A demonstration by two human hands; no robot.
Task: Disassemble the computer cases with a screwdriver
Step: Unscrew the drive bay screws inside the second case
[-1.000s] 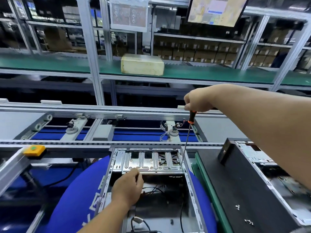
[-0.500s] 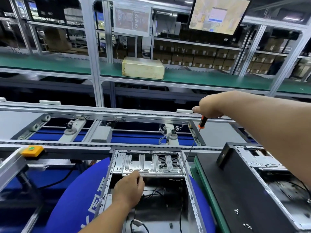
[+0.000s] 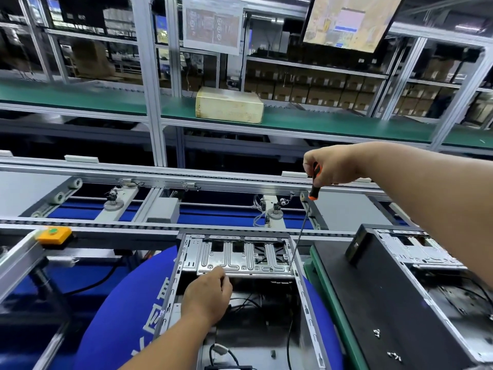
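Two hands at one open computer case [image 3: 304, 297], lower centre of the frame, on a blue mat [image 3: 120, 316]. Right hand [image 3: 329, 166], right of centre: fingers curled round the orange-and-black handle of a long screwdriver [image 3: 301, 231], tip at the right corner of the silver drive bracket [image 3: 240, 259]. Left hand [image 3: 206, 296]: rests at the bracket's near edge; fingertips hidden, grip cannot be told. Advice: keep the shaft in line with the screw, press down while turning, steady the bracket. Second case [image 3: 416, 252] at right; loose screws [image 3: 376, 333] on its black panel.
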